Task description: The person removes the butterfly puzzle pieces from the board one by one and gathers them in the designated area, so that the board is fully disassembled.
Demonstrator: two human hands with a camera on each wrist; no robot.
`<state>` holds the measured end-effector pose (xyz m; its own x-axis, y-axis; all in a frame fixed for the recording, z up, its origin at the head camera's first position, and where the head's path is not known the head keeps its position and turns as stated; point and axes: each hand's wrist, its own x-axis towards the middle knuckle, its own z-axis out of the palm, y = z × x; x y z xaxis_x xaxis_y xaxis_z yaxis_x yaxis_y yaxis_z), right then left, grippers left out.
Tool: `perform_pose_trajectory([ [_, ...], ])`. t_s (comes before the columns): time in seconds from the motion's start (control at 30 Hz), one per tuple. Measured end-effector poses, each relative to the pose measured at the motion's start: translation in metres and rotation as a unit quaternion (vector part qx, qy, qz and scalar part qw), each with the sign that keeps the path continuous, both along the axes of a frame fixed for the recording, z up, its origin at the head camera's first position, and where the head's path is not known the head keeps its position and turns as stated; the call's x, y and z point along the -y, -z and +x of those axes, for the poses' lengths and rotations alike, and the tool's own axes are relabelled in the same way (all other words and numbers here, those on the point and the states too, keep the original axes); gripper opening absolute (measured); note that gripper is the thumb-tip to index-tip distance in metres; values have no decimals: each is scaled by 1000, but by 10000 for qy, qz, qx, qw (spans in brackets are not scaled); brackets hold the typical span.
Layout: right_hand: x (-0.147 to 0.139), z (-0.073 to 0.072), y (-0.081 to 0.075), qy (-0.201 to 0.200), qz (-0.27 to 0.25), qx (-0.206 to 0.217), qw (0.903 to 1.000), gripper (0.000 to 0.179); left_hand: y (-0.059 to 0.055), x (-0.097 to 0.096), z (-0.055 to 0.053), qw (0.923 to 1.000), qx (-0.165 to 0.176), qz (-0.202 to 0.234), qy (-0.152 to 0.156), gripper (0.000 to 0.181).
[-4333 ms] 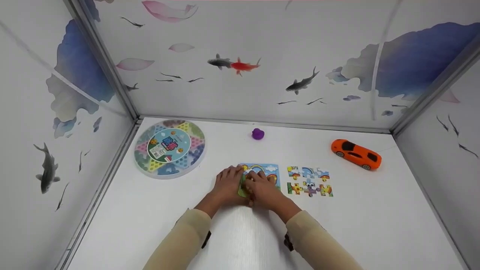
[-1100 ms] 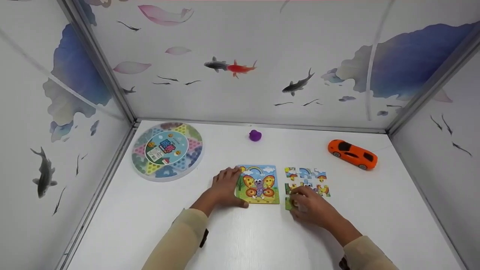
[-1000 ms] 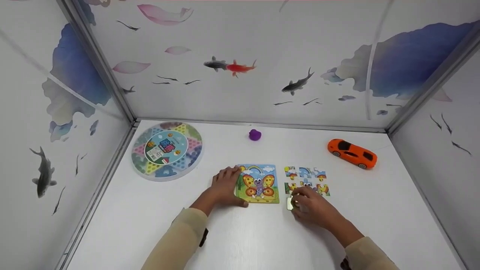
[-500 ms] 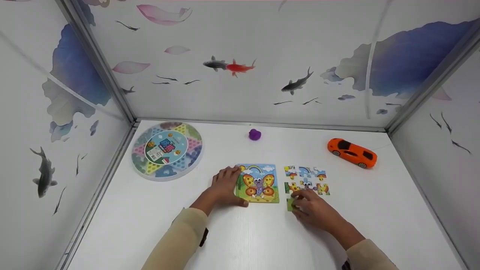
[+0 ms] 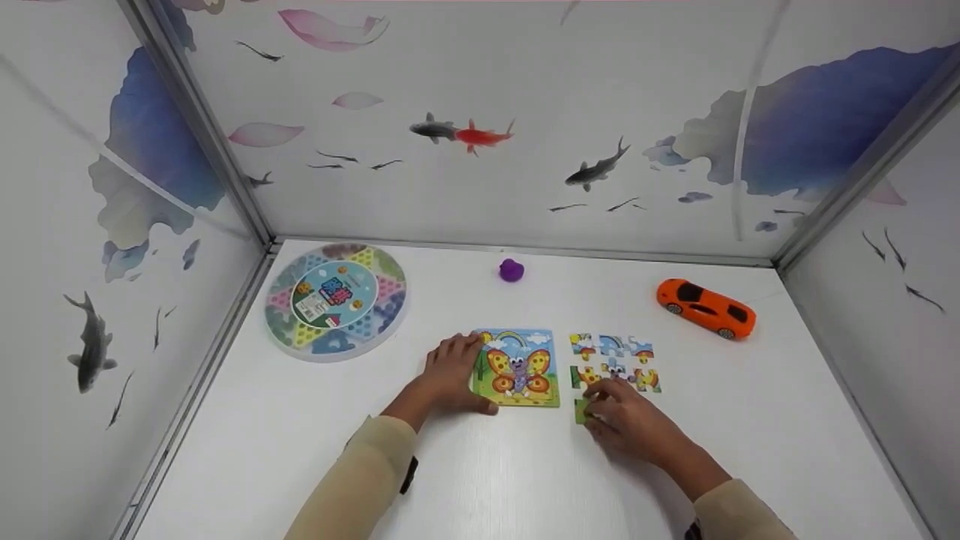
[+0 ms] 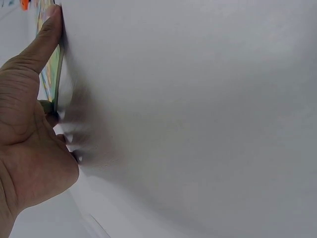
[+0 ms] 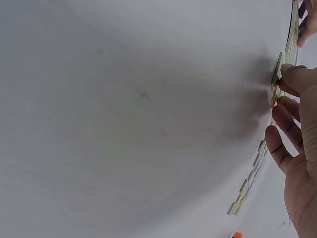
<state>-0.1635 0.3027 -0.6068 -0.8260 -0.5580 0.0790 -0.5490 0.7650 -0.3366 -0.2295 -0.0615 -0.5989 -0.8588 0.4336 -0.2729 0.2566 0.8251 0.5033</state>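
A square butterfly jigsaw puzzle [image 5: 519,365] lies flat on the white table. My left hand [image 5: 448,375] rests against its left side, fingers spread along that edge and thumb by the lower-left corner. The left wrist view shows the thumb [image 6: 42,44] stretched out along the puzzle's edge. To the right, my right hand [image 5: 630,416] pinches a green puzzle piece [image 5: 580,410] at the table, below two rows of loose puzzle pieces [image 5: 611,345]. Its fingers hide most of that piece. From the right wrist, the piece [image 7: 278,68] appears edge-on and slightly tilted, by the thumb.
A round Chinese checkers box [image 5: 335,300] lies at the back left. Near the back wall sits a small purple toy [image 5: 511,270]. An orange toy car [image 5: 706,308] stands at the back right. Printed walls enclose the table on three sides.
My right hand has left the puzzle and moved right, and now pinches a piece below the loose rows. Over the last second that piece has shifted only slightly. My left hand has stayed at the puzzle.
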Motion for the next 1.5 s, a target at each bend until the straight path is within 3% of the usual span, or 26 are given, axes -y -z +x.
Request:
perform_pose_trajectory([
  [0.23,12,-3,-3,184,-75,-291,9994,8,3,0,0,10000,-23,25,-44,124],
  [0.43,37,-12,-6,432,-327,-236,9983,18,3,-2,0,10000,-62,-41,-64,124],
  [0.63,68,-25,-5,450,-206,32,9988,33,4,-1,2,10000,-24,-2,-96,125],
  [0.97,105,-44,2,234,-309,233,9990,33,4,1,-1,9999,-100,52,-2,124],
  [1.33,119,-49,-2,198,58,291,9994,33,18,0,-9,9999,-19,108,-64,130],
  [1.5,125,-50,-4,255,156,561,9980,31,13,0,-7,10000,-86,10,-38,129],
])
